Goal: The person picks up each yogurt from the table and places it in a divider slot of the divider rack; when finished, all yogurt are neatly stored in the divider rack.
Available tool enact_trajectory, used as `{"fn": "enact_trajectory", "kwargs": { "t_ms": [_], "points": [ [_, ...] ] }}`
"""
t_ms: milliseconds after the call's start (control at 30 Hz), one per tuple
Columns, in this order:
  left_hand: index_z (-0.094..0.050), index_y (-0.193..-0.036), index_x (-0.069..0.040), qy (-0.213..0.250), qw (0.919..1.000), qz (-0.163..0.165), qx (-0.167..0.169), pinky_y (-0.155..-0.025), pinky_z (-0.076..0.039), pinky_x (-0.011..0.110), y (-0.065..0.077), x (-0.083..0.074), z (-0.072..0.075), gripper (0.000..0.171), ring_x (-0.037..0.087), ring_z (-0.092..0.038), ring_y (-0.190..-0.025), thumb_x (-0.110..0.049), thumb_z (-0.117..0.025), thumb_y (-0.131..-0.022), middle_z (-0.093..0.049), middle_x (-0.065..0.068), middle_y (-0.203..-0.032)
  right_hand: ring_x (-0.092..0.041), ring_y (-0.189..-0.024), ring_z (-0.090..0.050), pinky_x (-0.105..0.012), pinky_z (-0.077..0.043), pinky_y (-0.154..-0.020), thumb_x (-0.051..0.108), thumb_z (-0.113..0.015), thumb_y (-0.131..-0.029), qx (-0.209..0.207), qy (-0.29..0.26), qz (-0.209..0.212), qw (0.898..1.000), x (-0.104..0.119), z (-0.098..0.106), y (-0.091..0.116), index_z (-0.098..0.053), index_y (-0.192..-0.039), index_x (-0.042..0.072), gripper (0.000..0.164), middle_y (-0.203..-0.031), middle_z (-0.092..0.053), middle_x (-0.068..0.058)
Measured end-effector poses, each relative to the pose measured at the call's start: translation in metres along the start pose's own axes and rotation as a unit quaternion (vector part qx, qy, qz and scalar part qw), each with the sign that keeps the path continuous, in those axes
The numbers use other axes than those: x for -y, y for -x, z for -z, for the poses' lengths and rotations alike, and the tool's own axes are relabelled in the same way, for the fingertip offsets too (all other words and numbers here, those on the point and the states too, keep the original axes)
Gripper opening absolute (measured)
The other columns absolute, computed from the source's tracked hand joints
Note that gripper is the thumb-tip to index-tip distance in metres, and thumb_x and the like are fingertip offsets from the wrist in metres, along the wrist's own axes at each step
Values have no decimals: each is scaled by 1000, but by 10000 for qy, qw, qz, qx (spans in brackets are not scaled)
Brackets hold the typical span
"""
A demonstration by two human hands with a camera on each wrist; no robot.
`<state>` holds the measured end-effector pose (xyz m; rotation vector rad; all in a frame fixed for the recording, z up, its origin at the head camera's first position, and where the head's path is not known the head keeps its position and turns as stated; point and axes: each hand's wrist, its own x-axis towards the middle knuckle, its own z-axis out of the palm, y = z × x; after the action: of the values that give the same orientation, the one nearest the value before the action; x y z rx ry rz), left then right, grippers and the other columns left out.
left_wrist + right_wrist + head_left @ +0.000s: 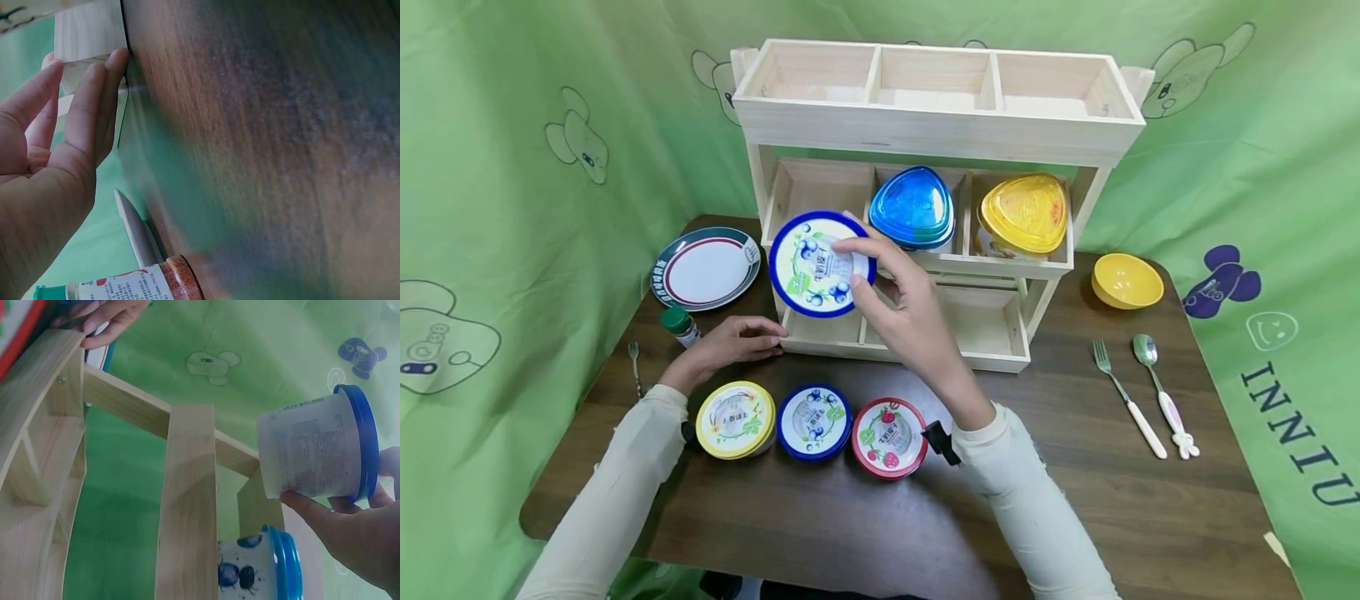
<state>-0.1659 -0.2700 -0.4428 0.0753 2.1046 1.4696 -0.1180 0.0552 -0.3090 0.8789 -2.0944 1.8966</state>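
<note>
My right hand (913,312) holds a tub with a blue lid (805,271) up in front of the wooden rack's left side, thumb and fingers around its rim. Blueberries are printed on the lid; in the right wrist view the tub's (309,450) pale wall shows, with small print. My left hand (737,346) touches the lower left front corner of the wooden rack (940,133), its fingers fairly straight against the wood in the left wrist view. Just in front stand a yellow-lidded tub (735,419), another blue-lidded tub (815,422) and a red-lidded tub (890,437).
The rack's middle tier holds a blue-lidded container (913,208) and a yellow-lidded container (1026,212). A plate (707,268), green-capped jar (681,325) and small utensil (636,367) lie left. To the right are a yellow bowl (1126,282), fork (1127,400) and spoon (1165,396).
</note>
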Motion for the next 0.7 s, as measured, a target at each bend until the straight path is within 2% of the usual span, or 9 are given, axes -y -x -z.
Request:
{"fn": "enact_trajectory", "kwargs": {
  "t_ms": [200, 333, 467, 567, 700],
  "points": [
    [-65, -144, 0, -103, 9999, 11, 23, -109, -57, 38, -1, 0, 1, 35, 37, -63, -134, -16, -61, -113, -59, 21, -145, -20, -151, -47, -43, -57, -111, 8, -61, -109, -11, 111, -60, 9999, -2, -9, -17, -68, -142, 6, 34, -169, -46, 0],
    [-69, -140, -5, -122, 9995, -248, 153, -103, -60, 33, 1, 1, 2, 33, 28, -67, -127, -22, -64, -112, -62, 16, -141, -19, -151, -48, -36, -55, -113, 5, -61, -108, -80, 223, -57, 9997, -2, -14, -25, -69, -141, 7, 34, -169, -46, 1],
    [-72, -137, -8, -175, 9977, -585, 298, -97, -62, 30, 1, 3, 4, 33, 21, -70, -119, -27, -65, -112, -66, 13, -136, -18, -150, -49, -38, -53, -115, 4, -61, -108, -155, 221, -63, 9996, -3, -17, -33, -70, -141, 6, 34, -169, -47, 0],
    [-69, -139, -3, -38, 9983, -503, 293, -102, -61, 35, 1, 2, 3, 34, 27, -69, -125, -22, -63, -112, -64, 18, -140, -17, -149, -50, -39, -52, -116, 4, -61, -107, -260, 200, -70, 9994, -5, -18, -40, -70, -140, 5, 34, -169, -47, -1],
    [-61, -145, 5, 87, 9994, -247, 241, -111, -56, 42, 2, 0, 0, 36, 40, -62, -136, -14, -57, -114, -56, 25, -149, -18, -150, -50, -36, -49, -118, 3, -60, -107, -374, 261, -1, 9990, -9, -21, -50, -70, -140, 5, 34, -169, -47, -3]
  ]
}}
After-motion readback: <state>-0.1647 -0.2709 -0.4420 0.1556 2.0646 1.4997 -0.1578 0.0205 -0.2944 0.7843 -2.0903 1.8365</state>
